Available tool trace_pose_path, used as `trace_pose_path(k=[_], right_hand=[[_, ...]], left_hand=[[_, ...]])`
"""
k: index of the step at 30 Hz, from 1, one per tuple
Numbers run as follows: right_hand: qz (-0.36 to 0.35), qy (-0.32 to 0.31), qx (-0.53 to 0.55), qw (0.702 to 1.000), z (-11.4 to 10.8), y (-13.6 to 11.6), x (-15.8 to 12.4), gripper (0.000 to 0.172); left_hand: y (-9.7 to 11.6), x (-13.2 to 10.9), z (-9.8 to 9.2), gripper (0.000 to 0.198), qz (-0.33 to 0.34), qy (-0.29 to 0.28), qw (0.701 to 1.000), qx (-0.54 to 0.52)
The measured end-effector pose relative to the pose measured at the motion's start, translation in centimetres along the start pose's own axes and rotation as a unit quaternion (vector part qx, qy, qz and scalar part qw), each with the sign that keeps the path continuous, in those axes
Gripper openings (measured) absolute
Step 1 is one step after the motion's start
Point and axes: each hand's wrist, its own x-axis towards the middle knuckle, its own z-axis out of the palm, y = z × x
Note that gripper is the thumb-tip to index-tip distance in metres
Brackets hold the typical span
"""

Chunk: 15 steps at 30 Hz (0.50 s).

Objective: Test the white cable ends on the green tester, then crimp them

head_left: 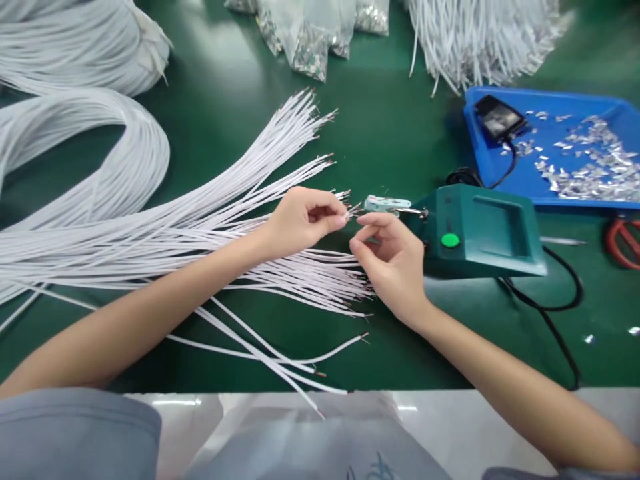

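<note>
My left hand [300, 219] is pinched on the stripped end of a white wire [350, 212], held just above a fanned bundle of white wires [210, 220] on the green table. Close beside it, my right hand [393, 257] has its fingers curled together near the wire tip; whether they hold a small metal piece is too small to tell. Both hands sit just left of a green tabletop tool [475, 230] with a metal nose [395, 207] and a round green button [450, 240].
A blue tray [480, 143] at the right holds several small metal terminals and a dark device [499, 117]. Bags of metal parts [310, 33] and more white wire bundles [480, 37] lie at the back. Coiled wire [75, 47] fills the far left. Red-handled scissors [623, 240] lie at right.
</note>
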Motion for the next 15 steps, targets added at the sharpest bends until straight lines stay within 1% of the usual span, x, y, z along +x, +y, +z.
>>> trace_pose_path(k=[1, 2, 3, 4, 5, 7, 8, 9, 10, 12, 15], right_hand=[[-0.038, -0.003, -0.052, 0.998, -0.4, -0.3, 0.1, 0.017], [-0.084, -0.001, -0.121, 0.989, -0.9, -0.6, 0.3, 0.016], [-0.129, 0.005, -0.204, 0.970, -1.7, -1.0, 0.6, 0.017], [-0.163, 0.011, -0.295, 0.942, -2.5, -1.3, 1.1, 0.018], [-0.180, 0.008, -0.383, 0.906, -3.4, -1.6, 1.6, 0.020], [-0.171, -0.034, -0.523, 0.834, -4.9, -1.9, 2.8, 0.024], [-0.159, -0.065, -0.568, 0.805, -5.4, -1.9, 3.4, 0.025], [-0.149, -0.094, -0.600, 0.780, -5.8, -1.8, 3.8, 0.025], [-0.144, -0.120, -0.623, 0.759, -6.0, -1.7, 4.2, 0.024], [-0.135, -0.147, -0.654, 0.729, -5.9, -1.6, 4.6, 0.022], [-0.115, -0.165, -0.681, 0.705, -5.5, -1.9, 5.2, 0.017]], left_hand=[[-0.2, 0.1, 0.0, 0.010, -0.014, 0.000, 1.000, -0.019], [-0.3, 0.2, 0.0, 0.010, -0.032, -0.003, 0.999, -0.038], [-0.5, 0.3, 0.0, 0.009, -0.051, -0.007, 0.997, -0.054], [-0.7, 0.4, 0.1, 0.006, -0.069, -0.006, 0.995, -0.068], [-0.8, 0.4, 0.1, 0.003, -0.083, -0.001, 0.993, -0.080], [-0.9, 0.5, 0.1, 0.021, -0.098, 0.007, 0.990, -0.103], [-1.0, 0.5, 0.1, 0.029, -0.098, 0.009, 0.989, -0.111], [-1.0, 0.5, 0.1, 0.035, -0.095, 0.009, 0.989, -0.114], [-1.0, 0.4, 0.0, 0.036, -0.093, 0.007, 0.989, -0.115], [-1.1, 0.4, 0.0, 0.033, -0.093, -0.001, 0.990, -0.110], [-1.2, 0.4, -0.1, 0.029, -0.086, 0.000, 0.992, -0.088]])
